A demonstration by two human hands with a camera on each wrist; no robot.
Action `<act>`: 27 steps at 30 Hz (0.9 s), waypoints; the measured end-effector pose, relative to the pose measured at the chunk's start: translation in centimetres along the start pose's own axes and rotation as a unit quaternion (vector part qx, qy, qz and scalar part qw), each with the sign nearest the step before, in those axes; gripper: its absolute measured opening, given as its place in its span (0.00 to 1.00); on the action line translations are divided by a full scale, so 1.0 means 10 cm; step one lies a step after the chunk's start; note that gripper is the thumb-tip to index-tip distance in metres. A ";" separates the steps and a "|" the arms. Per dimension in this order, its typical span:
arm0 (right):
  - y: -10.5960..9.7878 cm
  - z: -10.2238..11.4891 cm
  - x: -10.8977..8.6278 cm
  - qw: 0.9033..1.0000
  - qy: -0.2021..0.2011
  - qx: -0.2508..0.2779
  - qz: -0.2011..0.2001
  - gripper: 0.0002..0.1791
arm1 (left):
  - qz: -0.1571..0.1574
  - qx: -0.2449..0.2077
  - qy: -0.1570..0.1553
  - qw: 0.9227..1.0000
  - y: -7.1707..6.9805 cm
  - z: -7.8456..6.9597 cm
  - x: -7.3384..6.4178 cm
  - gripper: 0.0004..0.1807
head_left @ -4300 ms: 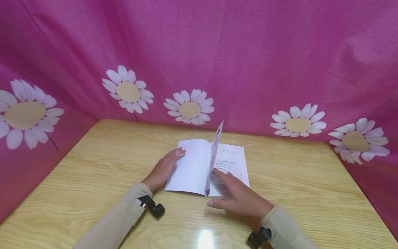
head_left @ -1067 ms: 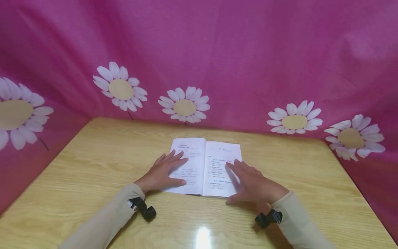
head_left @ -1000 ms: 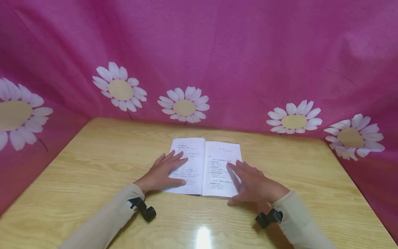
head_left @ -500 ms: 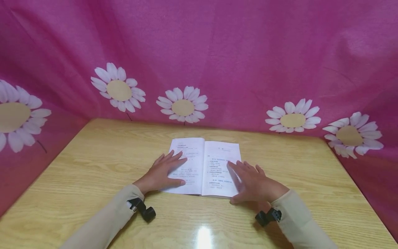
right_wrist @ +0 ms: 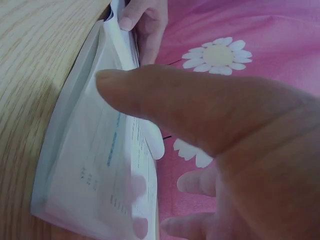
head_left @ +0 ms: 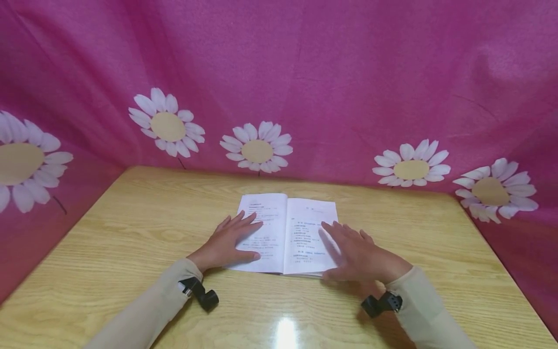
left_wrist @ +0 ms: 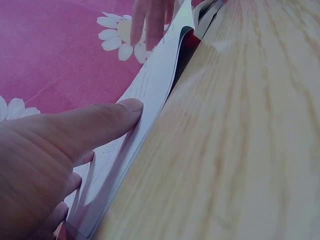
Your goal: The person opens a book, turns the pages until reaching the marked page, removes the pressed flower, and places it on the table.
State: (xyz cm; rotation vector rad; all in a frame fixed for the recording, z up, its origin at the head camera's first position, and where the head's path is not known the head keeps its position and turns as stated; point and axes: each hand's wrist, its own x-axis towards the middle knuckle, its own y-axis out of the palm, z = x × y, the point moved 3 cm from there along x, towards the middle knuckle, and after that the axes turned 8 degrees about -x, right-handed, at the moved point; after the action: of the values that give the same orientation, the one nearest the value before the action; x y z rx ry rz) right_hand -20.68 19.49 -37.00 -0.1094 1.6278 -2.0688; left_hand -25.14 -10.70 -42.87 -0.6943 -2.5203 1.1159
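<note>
An open book with printed pages lies on the wooden table, its spine running away from me. My left hand rests with spread fingers on the left page, and its thumb presses near the page's lower edge in the left wrist view. Over the outer edge of the right page is my right hand, fingers extended, casting a shadow on the paper. In the right wrist view the right thumb crosses above the book's near edge, and the other fingers spread beyond the page. Neither hand grips anything.
The wooden table extends around the book on all sides. Behind and beside it hangs a pink cloth with white daisies. A small black camera is strapped at the left wrist, another camera at the right.
A leaf standing upright over the spine earlier now lies flat on the left, showing print where a blank page was. My right hand has shifted right; the left now spreads over the page.
</note>
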 end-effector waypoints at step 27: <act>-0.16 0.25 -0.09 0.987 -0.031 0.070 -0.144 0.68 | -0.001 -0.006 0.007 1.000 -0.01 0.00 0.00 0.44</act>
State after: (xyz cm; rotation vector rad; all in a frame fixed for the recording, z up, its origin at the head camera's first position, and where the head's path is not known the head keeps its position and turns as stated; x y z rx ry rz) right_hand -19.50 17.91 -34.57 -0.3756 1.4948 -2.3626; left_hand -25.14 -10.75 -42.80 -0.7003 -2.5179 1.0930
